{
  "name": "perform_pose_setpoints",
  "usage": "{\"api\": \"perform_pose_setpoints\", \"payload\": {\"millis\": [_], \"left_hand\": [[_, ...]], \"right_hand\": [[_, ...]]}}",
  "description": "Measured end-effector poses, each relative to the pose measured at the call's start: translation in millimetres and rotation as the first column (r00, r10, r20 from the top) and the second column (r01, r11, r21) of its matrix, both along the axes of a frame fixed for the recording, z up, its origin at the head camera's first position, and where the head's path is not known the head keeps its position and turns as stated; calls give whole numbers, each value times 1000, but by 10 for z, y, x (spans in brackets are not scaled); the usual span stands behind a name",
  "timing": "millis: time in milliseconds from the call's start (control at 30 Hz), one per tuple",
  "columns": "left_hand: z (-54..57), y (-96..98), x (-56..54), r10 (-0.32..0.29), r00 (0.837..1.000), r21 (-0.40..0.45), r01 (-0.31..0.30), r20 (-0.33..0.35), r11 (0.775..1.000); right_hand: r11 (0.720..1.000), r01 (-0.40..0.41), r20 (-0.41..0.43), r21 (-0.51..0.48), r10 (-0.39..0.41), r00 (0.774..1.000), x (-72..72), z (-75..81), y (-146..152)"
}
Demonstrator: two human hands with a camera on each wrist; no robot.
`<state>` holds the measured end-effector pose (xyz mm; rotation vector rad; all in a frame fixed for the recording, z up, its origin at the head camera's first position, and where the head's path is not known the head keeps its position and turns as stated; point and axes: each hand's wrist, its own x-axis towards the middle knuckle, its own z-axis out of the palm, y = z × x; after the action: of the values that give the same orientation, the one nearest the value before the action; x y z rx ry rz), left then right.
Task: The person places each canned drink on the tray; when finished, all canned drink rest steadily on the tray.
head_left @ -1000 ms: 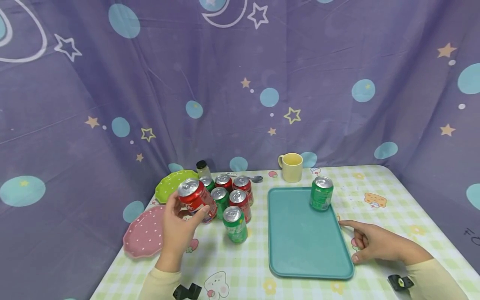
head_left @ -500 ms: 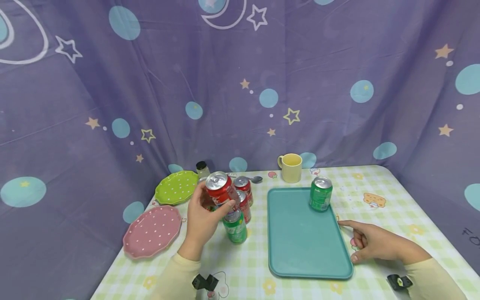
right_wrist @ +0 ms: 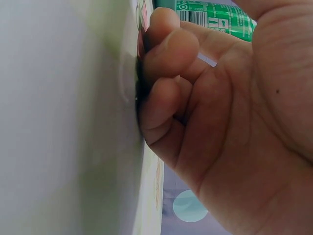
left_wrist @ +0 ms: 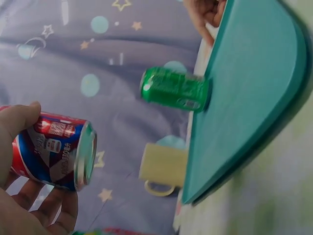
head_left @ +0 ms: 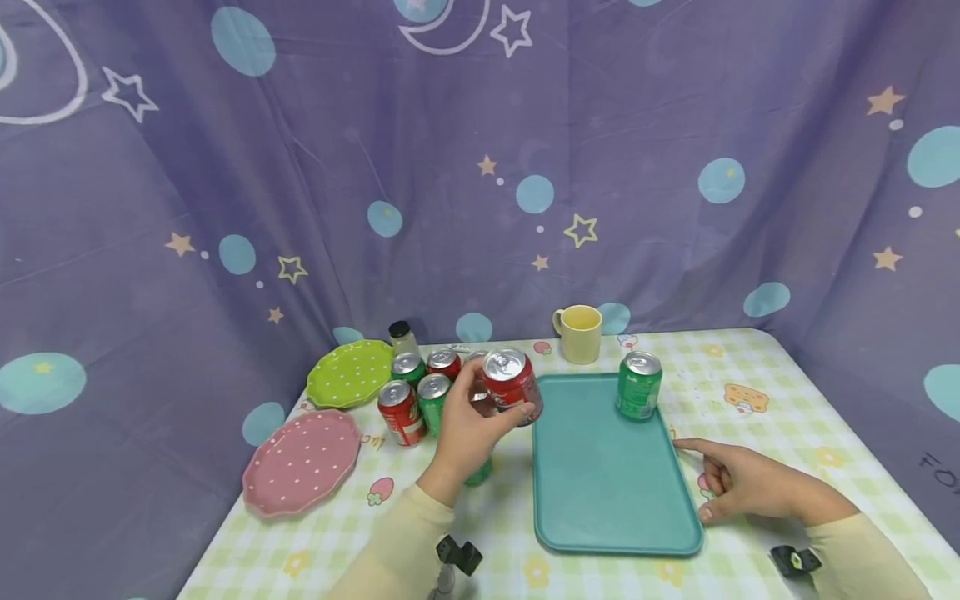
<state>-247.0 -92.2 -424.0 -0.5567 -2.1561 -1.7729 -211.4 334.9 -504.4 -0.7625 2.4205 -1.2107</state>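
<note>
My left hand holds a red soda can up in the air by the left edge of the teal tray. In the left wrist view this can lies between thumb and fingers, clear of the tray. A green soda can stands upright near the tray's far right corner. Beside the tray's right edge, my right hand rests on the table, its index fingertip and thumb touching the rim. The right wrist view shows its other fingers loosely bent against the cloth, holding nothing.
Several red and green cans stand left of the tray, among them a red can; my left hand partly hides some. Further left lie a pink plate and a lime-green plate. A jar and yellow mug stand behind.
My left hand has carried the red can rightward, from over the can cluster to the tray's left edge. The right hand and the green can on the tray have stayed put.
</note>
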Motion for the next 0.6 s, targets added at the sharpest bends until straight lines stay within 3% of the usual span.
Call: {"api": "perform_pose_setpoints", "payload": {"millis": [100,267,400,600], "left_hand": [[-44,140,-32,-13,1000,5,13,24,1000],[-92,360,-50,25,998,-32,-23,60,999],[-67,518,-14,43,997,-61,-39,66,997],[-59,728,-13,6,993,-65,1,115,998]], "right_hand": [[1000,0,-3,-4,0,1000,3,2,-3],[1000,-3,-7,-15,3,1000,6,-6,-4],[999,-10,3,-31,10,1000,-4,-16,-9],[999,-1,25,-32,2,1000,-26,-23,-6]]}}
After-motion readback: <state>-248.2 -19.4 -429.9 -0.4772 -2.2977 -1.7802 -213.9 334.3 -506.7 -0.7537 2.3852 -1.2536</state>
